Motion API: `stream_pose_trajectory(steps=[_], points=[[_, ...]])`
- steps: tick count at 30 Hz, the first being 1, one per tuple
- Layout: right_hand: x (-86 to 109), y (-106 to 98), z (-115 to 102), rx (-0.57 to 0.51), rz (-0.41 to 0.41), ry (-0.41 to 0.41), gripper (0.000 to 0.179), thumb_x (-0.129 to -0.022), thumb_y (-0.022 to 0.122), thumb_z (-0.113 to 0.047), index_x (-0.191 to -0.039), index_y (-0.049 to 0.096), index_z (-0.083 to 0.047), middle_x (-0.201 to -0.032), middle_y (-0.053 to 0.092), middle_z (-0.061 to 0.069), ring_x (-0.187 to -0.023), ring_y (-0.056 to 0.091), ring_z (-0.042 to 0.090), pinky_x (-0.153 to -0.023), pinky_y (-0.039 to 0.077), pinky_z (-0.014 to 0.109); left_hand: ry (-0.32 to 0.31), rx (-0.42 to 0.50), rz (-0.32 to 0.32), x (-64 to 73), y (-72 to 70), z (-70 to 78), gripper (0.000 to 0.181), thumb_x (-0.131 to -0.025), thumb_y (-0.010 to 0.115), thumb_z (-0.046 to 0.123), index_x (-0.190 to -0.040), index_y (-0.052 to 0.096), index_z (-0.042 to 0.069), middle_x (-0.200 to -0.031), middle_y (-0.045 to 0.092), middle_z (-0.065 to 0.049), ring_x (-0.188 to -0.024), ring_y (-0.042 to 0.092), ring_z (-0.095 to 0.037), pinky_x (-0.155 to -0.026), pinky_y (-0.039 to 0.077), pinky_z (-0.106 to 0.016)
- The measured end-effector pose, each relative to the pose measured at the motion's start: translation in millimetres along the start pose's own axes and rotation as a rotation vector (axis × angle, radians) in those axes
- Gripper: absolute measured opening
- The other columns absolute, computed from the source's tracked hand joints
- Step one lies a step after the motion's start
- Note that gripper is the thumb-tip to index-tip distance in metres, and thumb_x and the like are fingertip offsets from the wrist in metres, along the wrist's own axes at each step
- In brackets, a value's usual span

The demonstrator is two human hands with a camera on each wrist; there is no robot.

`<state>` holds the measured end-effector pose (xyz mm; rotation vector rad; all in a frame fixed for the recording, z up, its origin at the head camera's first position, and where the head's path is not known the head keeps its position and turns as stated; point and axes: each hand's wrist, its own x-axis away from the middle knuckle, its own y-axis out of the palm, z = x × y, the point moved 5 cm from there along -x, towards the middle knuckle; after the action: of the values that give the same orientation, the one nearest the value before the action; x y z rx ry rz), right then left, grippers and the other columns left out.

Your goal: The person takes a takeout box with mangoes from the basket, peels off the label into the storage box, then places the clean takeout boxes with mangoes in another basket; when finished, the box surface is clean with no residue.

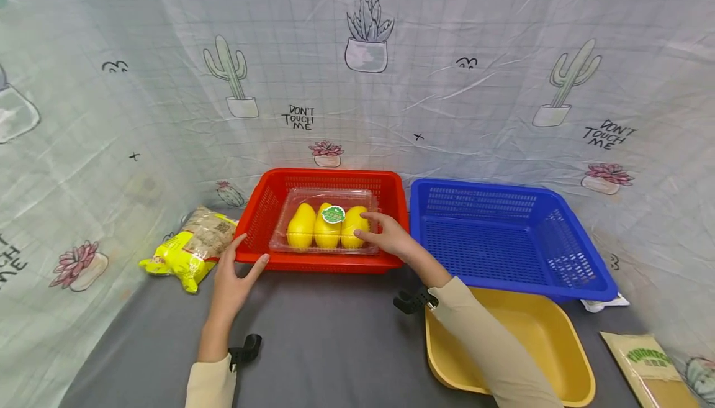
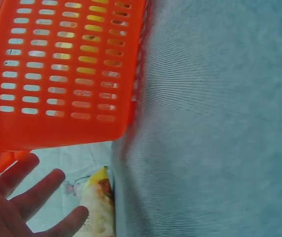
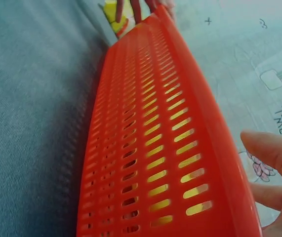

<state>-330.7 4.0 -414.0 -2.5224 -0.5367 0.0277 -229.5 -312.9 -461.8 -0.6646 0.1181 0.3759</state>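
A clear plastic box (image 1: 279,240) lies in the red basket (image 1: 329,262). Three yellow mangoes (image 1: 300,225) show through its lid, which bears a round green-and-white sticker (image 1: 333,214). My right hand (image 1: 388,234) reaches over the basket's front right part, its fingers spread by the box's right end; whether they touch the box cannot be told. At the basket's front left corner is my left hand (image 1: 231,284), thumb and fingers apart. In the left wrist view this hand (image 2: 27,202) has loosely extended fingers near the basket's rim and grips nothing.
Left of the red basket lies a yellow bag (image 1: 195,246) with a see-through window. A blue basket (image 1: 475,246) stands to the right, with a yellow basin (image 1: 553,340) in front of it under my right sleeve. A tan packet (image 1: 650,367) lies at far right. Printed cloth hangs behind.
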Motion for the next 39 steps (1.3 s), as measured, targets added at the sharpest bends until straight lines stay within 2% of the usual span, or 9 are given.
stream_pose_trajectory(steps=[3, 6, 10, 13, 18, 25, 39], points=[[-3.2, 3.9, -0.2, -0.021, -0.037, 0.032, 0.061, -0.092, 0.067, -0.029, -0.145, 0.045, -0.007, -0.149, 0.042, 0.018, -0.139, 0.036, 0.037, -0.112, 0.03, 0.056, 0.011, 0.027, 0.022, -0.1, -3.7, -1.6, 0.073, -0.087, 0.072, 0.039, -0.148, 0.038, 0.015, -0.15, 0.036, -0.016, -0.136, 0.034, -0.035, -0.108, 0.029, -0.063], [-5.6, 5.8, 2.5, -0.058, -0.036, 0.06, 0.062, -0.092, 0.067, -0.026, -0.146, 0.044, -0.008, -0.151, 0.04, 0.018, -0.138, 0.037, 0.036, -0.111, 0.034, 0.053, 0.021, 0.018, 0.023, -0.3, -3.6, -1.8, 0.072, -0.087, 0.072, 0.039, -0.147, 0.039, 0.014, -0.149, 0.037, -0.016, -0.136, 0.034, -0.036, -0.108, 0.03, -0.063], [-6.4, 5.6, 8.0, -0.132, -0.02, 0.091, 0.055, -0.092, 0.067, -0.016, -0.143, 0.047, -0.006, -0.148, 0.041, 0.02, -0.122, 0.051, 0.035, -0.095, 0.051, 0.044, 0.032, 0.019, 0.014, 0.6, 0.8, -1.2, 0.072, -0.088, 0.071, 0.04, -0.147, 0.039, 0.014, -0.149, 0.037, -0.016, -0.136, 0.034, -0.036, -0.108, 0.029, -0.063], [-5.4, 4.6, 10.6, -0.17, -0.017, 0.115, 0.052, -0.091, 0.067, -0.013, -0.14, 0.05, -0.006, -0.14, 0.045, 0.023, -0.105, 0.058, 0.032, -0.081, 0.058, 0.037, 0.035, 0.028, 0.02, 1.9, 3.1, -1.7, 0.071, -0.087, 0.073, 0.037, -0.146, 0.041, 0.014, -0.148, 0.038, -0.016, -0.135, 0.034, -0.035, -0.109, 0.029, -0.062], [-4.4, 5.1, 10.7, -0.195, -0.019, 0.125, 0.05, -0.091, 0.067, -0.011, -0.138, 0.052, -0.007, -0.131, 0.047, 0.024, -0.098, 0.06, 0.03, -0.078, 0.058, 0.036, 0.038, 0.037, 0.033, 3.6, 4.1, -3.0, 0.069, -0.086, 0.073, 0.036, -0.144, 0.043, 0.015, -0.146, 0.04, -0.015, -0.134, 0.036, -0.033, -0.109, 0.03, -0.06], [-6.7, 6.9, 9.8, -0.224, -0.013, 0.117, 0.046, -0.092, 0.065, -0.009, -0.136, 0.054, -0.007, -0.127, 0.046, 0.024, -0.095, 0.058, 0.03, -0.078, 0.058, 0.037, 0.029, 0.057, 0.042, 2.3, 1.2, -2.8, 0.069, -0.088, 0.072, 0.037, -0.145, 0.041, 0.014, -0.146, 0.041, -0.015, -0.13, 0.04, -0.034, -0.102, 0.039, -0.061], [-4.3, 3.3, 7.0, -0.276, -0.013, 0.099, 0.047, -0.088, 0.067, -0.006, -0.134, 0.054, -0.007, -0.112, 0.046, 0.017, -0.09, 0.05, 0.024, -0.07, 0.057, 0.029, 0.018, 0.105, 0.025, 3.4, 2.9, -2.0, 0.069, -0.09, 0.071, 0.033, -0.147, 0.037, 0.015, -0.145, 0.043, -0.018, -0.129, 0.043, -0.035, -0.1, 0.039, -0.061]])
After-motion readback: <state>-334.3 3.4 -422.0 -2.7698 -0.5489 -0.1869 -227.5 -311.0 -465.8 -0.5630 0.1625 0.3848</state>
